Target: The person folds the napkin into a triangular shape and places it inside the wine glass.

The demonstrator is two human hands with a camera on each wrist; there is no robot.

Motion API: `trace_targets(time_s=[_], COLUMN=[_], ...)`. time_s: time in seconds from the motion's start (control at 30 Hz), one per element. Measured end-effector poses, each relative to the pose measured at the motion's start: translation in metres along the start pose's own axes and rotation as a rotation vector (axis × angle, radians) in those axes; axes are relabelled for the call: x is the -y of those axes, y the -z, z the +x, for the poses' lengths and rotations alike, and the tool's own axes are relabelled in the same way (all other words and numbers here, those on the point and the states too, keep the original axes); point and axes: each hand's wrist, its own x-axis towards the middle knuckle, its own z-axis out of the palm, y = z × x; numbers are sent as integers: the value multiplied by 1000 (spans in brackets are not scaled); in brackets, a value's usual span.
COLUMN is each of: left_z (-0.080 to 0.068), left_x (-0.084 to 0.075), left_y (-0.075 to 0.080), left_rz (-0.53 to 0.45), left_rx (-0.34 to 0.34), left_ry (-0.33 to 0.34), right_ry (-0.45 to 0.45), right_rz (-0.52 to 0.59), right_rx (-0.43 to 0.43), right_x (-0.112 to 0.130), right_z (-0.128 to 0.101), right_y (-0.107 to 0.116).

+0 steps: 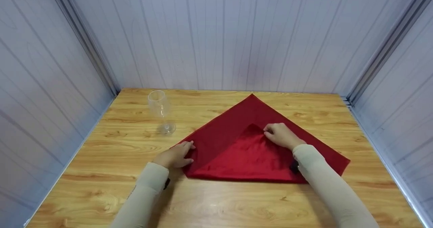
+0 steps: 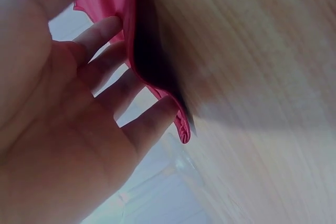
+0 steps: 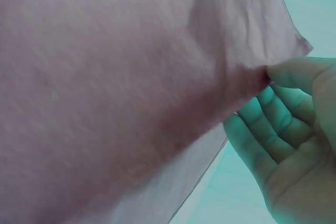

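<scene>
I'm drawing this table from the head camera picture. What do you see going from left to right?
wine glass → left hand → red napkin → right hand, which pinches the napkin's folded-up corner.

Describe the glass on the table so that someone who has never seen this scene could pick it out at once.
On the wooden table, look toward the far left corner, left of the red cloth that both hands touch. There a clear stemmed glass stands upright, apart from the cloth. It is the only see-through thing on the table.
</scene>
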Motion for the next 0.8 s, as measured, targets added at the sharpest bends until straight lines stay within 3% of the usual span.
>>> trace_targets(time_s=[0.47,0.63,0.8], left_z=[0,0,0], left_x=[2,1,1], left_y=[2,3,2], left_rz=[16,18,20], left_rx=[-28,-22,-14], left_ry=[-43,-45,-31], right_ry=[-123,-163,-208], right_rz=[53,20,-41], right_rx=[-256,-253,-167], right_x=[-4,-9,-12], right_z=[28,32,33], right_y=[-8,-17,-22])
